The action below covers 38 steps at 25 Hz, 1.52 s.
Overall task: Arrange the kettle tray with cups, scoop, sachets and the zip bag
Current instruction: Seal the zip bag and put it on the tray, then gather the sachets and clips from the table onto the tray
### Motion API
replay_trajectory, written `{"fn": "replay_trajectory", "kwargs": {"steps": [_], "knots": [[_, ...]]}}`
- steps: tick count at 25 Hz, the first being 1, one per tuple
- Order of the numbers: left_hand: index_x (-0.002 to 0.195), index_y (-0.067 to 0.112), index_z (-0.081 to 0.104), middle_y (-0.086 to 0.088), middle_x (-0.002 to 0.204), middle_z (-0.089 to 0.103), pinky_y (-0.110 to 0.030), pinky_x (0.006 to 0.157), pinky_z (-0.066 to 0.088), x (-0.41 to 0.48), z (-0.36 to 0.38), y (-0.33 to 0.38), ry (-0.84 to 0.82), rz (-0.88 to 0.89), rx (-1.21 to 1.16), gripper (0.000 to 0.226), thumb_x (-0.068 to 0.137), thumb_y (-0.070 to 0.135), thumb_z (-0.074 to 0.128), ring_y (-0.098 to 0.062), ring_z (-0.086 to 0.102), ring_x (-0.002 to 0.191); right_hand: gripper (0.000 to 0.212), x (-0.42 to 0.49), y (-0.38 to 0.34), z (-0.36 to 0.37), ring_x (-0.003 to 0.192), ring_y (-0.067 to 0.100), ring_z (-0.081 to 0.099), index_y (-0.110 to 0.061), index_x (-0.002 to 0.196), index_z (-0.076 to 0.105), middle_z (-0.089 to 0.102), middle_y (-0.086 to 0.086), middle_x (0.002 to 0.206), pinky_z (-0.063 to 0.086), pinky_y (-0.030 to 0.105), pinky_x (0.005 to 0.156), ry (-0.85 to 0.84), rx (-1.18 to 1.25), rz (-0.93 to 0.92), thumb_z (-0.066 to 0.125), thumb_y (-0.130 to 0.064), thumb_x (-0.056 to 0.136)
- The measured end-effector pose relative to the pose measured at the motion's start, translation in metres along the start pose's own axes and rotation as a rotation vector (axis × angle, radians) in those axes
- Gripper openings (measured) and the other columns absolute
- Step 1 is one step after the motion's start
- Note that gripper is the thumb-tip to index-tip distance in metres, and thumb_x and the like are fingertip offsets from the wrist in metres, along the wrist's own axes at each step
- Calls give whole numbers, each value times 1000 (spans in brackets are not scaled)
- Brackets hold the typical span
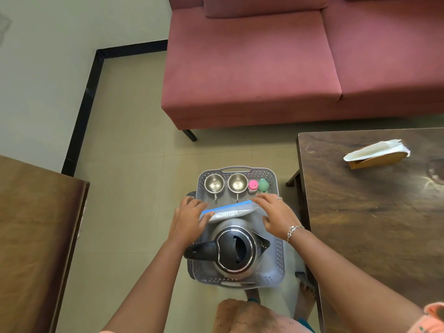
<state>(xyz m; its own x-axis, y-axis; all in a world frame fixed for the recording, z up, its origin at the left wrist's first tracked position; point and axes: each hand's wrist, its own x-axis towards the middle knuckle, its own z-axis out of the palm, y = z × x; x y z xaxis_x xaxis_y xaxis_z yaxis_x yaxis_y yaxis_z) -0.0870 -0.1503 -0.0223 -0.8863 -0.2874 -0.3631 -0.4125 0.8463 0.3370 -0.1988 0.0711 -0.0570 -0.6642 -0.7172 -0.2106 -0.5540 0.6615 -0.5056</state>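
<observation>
A grey perforated tray [276, 265] sits low between two tables. On it stands a steel kettle [234, 251] with a black lid and handle. Two steel cups [214, 183] [237, 182] stand along the far side, with a pink item [253, 185] and a green item [263, 184] beside them. A clear zip bag [230, 211] with a blue seal lies across the tray's middle. My left hand [188, 218] pinches the bag's left end. My right hand [276, 216] hovers over its right end with fingers spread; whether it touches the bag is unclear.
A dark wooden table [374, 212] is on the right, carrying a wooden holder with white paper [377, 153]. Another wooden surface [36, 224] is on the left. A pink sofa [264, 63] stands beyond the tray on the tiled floor.
</observation>
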Motion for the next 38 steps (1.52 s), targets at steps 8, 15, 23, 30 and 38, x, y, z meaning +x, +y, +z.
{"fn": "replay_trajectory", "kwargs": {"steps": [8,15,23,30,38], "knots": [[106,12,67,-6,104,64,-43,91,42,-17,-10,75,132,-2,-133,70,76,58,23,-29,44,116,59,-66,22,-38,92,37,66,-3,99,66,67,20,105,55,42,76,179,-177,17,76,8,42],[93,9,69,-12,93,65,-46,87,46,-22,22,199,183,219,-106,50,82,46,36,-38,51,109,54,-129,93,-81,115,40,52,1,116,59,55,25,124,42,46,97,169,-149,144,63,6,62],[103,12,67,-10,107,63,-44,93,40,-60,111,359,129,147,-78,40,88,43,47,-31,40,125,45,-242,228,-123,95,40,59,-1,107,62,62,21,108,52,41,84,149,-129,64,56,-3,62],[99,13,68,-4,103,65,-33,90,37,-44,170,488,27,333,-12,28,88,36,56,-27,44,120,34,-345,360,-156,85,34,62,-9,98,64,64,12,94,54,36,73,198,-60,323,65,2,65],[106,15,64,-1,107,63,-28,87,36,10,204,578,-75,434,78,29,91,35,51,-22,44,116,11,-388,470,-189,87,38,57,-6,89,67,65,15,97,44,38,75,448,160,907,59,-4,82]]}}
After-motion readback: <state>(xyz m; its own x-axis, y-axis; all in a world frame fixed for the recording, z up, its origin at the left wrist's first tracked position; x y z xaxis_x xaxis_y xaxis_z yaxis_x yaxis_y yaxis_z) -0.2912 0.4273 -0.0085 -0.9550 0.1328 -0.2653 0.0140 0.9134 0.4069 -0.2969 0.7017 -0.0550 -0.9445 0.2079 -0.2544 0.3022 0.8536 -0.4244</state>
